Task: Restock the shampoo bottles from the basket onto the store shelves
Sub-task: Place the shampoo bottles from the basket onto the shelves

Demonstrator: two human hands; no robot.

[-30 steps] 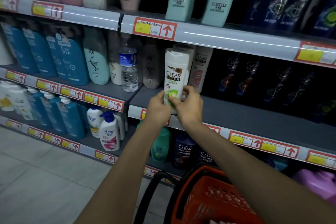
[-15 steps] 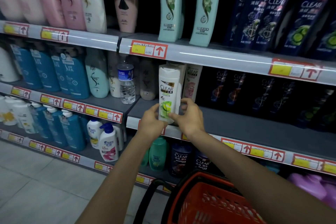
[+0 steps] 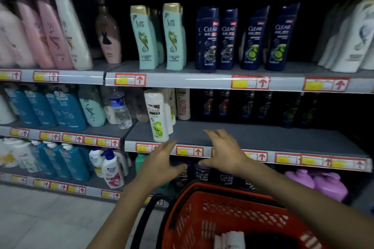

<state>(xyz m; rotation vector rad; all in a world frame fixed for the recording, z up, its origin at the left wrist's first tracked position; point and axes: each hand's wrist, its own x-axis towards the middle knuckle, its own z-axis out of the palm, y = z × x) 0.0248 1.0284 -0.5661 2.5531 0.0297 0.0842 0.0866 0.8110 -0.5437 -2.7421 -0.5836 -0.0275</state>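
A white Clear shampoo bottle with a green label stands upright at the front of the middle shelf, with more white bottles behind it. My left hand hangs just below it, fingers spread and empty. My right hand hovers to the bottle's right over the shelf edge, fingers also spread, holding nothing. The red basket sits low in front of me, with white bottle tops showing at its bottom.
Dark blue Clear bottles and teal bottles line the top shelf. A water bottle stands left of the white bottle. Dark bottles fill the back of the middle shelf; its front right is bare. Purple jugs sit lower right.
Both hands have let go of the white Clear bottle and drawn back towards me, opening their fingers. The bottle now stands alone on the shelf. The view has tilted upward.
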